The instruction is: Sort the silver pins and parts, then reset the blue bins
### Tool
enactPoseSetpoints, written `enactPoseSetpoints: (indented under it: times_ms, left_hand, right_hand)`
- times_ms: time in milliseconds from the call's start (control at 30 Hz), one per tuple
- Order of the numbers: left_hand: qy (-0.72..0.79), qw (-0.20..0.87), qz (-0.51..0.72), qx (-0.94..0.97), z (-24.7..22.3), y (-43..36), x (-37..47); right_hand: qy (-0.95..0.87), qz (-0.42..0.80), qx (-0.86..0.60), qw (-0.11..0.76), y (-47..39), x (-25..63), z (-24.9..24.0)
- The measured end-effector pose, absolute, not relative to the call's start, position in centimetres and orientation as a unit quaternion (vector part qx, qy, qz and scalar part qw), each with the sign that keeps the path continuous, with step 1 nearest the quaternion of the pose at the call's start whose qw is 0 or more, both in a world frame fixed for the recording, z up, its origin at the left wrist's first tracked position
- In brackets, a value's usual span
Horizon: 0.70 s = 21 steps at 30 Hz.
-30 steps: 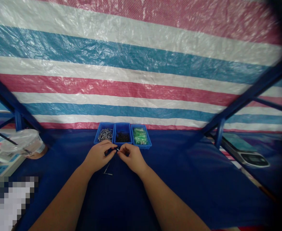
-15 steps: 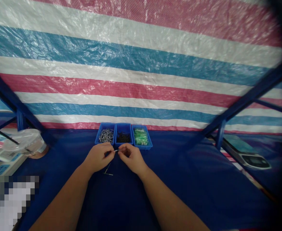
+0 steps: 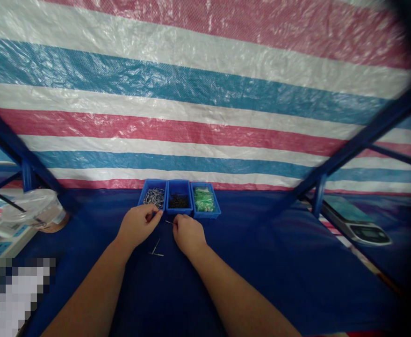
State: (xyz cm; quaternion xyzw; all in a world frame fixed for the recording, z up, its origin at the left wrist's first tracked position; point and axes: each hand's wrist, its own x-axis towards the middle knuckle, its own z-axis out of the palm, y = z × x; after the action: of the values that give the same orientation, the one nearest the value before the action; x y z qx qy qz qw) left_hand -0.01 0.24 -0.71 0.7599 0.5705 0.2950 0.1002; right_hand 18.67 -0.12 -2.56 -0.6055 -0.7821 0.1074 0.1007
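- My right hand, just below the middle of the frame, pinches a thin metal pin at its fingertips; the pin's free end points left toward my other hand.
- My left hand sits just beside it with fingers curled in. Its fingertips are close to the front edge of the left bin, and I cannot tell whether it grips anything.
- The two hands are slightly apart, with the pin reaching into the gap between them.
- As I judge it, I am in the middle of fitting small parts together by hand. The next move calls for a steady pinch and careful lining up, since the pin is slim and easy to drop.
- Two more loose pins lie on the cloth below my left hand.
- Three small blue bins stand in a row just above my hands: the left one with silvery pins, the middle bin with dark bits, the right bin with green pieces.
- The surface is a dark blue cloth.
- A striped tarp in red, white and blue fills the upper frame, crossed by blue frame bars.
- A scale sits at the right edge; a clear plastic cup at the left.
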Motion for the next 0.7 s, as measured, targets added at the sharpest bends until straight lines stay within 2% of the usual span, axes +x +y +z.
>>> enactPoseSetpoints:
  times_ms: [133, 333, 567, 700]
  left_hand:
    - [0.501, 0.157, 0.252, 0.812, -0.8, 0.0, 0.3]
    - [0.484, 0.174, 0.231, 0.826, -0.8, 0.1, 0.2]
    - [0.502, 0.169, 0.239, 0.814, -0.2, 0.0, -0.1]
    - [0.516, 0.141, 0.291, 0.793, -0.1, 0.0, -0.3]
  right_hand:
    - [-0.799, 0.110, -0.584, 0.092, -0.3, 19.2, -2.2]
    - [-0.819, 0.134, -0.533, 0.165, -0.7, 20.1, -1.4]
    - [-0.807, 0.155, -0.520, 0.232, -0.6, 19.8, -1.6]
    - [-0.788, 0.175, -0.517, 0.284, -0.6, 20.0, -1.5]
